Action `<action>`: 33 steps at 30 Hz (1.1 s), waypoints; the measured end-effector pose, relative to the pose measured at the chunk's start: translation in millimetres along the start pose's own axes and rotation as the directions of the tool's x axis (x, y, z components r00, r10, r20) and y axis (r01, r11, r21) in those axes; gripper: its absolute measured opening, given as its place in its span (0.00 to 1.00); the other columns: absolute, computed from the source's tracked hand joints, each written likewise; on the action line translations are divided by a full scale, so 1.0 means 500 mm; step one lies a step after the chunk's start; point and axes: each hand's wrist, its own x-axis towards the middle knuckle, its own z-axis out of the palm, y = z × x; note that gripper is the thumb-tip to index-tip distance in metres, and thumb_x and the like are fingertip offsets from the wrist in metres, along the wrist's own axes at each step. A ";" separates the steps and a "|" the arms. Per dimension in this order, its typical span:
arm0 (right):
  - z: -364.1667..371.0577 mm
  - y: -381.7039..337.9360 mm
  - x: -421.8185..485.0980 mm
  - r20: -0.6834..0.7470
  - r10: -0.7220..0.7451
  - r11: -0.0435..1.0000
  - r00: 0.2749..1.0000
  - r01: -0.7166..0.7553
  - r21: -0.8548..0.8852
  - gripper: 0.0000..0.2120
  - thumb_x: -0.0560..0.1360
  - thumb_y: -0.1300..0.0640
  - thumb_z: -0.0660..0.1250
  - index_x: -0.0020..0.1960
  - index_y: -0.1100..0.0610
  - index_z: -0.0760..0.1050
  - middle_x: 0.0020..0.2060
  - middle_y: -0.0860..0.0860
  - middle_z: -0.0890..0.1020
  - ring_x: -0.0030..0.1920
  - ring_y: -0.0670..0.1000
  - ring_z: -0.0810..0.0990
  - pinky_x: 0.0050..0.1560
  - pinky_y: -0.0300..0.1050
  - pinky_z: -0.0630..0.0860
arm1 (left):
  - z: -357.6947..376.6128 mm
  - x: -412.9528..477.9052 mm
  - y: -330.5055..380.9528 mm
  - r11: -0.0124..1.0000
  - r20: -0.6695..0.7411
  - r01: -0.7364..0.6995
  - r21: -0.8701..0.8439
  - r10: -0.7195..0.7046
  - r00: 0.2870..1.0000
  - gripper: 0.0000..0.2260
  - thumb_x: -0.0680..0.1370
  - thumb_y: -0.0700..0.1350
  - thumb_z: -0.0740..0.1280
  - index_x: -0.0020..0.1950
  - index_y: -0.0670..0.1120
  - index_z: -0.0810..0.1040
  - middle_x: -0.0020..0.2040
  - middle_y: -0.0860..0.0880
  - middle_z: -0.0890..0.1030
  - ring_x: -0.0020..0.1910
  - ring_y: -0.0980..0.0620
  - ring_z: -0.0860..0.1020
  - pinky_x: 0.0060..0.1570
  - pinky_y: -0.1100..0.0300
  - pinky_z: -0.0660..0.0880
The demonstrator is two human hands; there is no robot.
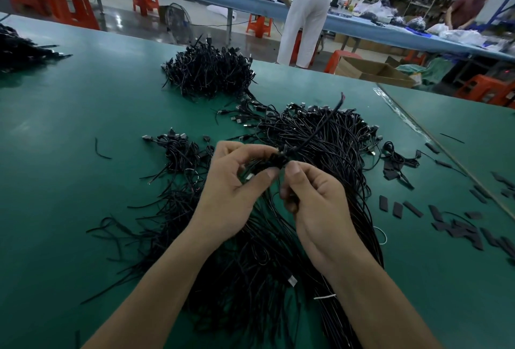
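Observation:
Above a green table (69,153), my left hand (234,190) grips a small coiled bundle of black cable (274,160) between thumb and fingers. My right hand (315,204) pinches the same bundle from the right side, thumb up against it. A black strand (320,126) rises from the bundle toward the upper right, its tip free in the air. Under both hands lies a large heap of loose black USB cables (320,153). Part of the bundle is hidden by my fingers.
A tall pile of bundled cables (209,73) sits farther back, a smaller one (178,151) at left, another (22,50) at the far left edge. Several flat black sleeve pieces (457,226) lie at right. Two people stand at a blue bench (362,28) beyond.

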 end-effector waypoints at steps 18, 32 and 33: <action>-0.011 0.016 0.009 -0.008 0.058 0.992 0.998 -0.058 -0.113 0.11 0.80 0.55 0.65 0.41 0.55 0.82 0.28 0.47 0.76 0.30 0.45 0.70 0.28 0.35 0.66 | 0.008 -0.005 0.008 0.835 0.114 0.155 -0.527 -0.111 0.987 0.15 0.73 0.38 0.70 0.58 0.47 0.77 0.52 0.46 0.85 0.52 0.50 0.83 0.53 0.61 0.78; -0.036 0.021 0.022 -0.052 -0.033 0.980 0.998 0.022 -0.198 0.10 0.80 0.57 0.66 0.45 0.60 0.82 0.31 0.46 0.82 0.32 0.41 0.78 0.33 0.33 0.74 | -0.002 -0.019 0.011 0.982 0.217 -0.186 -0.031 0.188 0.958 0.26 0.67 0.28 0.65 0.60 0.49 0.79 0.45 0.54 0.80 0.54 0.51 0.80 0.56 0.64 0.75; -0.040 0.021 0.025 -0.080 -0.067 0.970 0.995 0.046 -0.240 0.10 0.80 0.56 0.66 0.43 0.59 0.81 0.29 0.44 0.80 0.31 0.40 0.75 0.32 0.32 0.73 | 0.000 -0.022 0.009 0.969 0.243 -0.235 0.075 0.211 0.947 0.25 0.67 0.30 0.66 0.59 0.51 0.81 0.47 0.56 0.80 0.55 0.53 0.78 0.57 0.66 0.73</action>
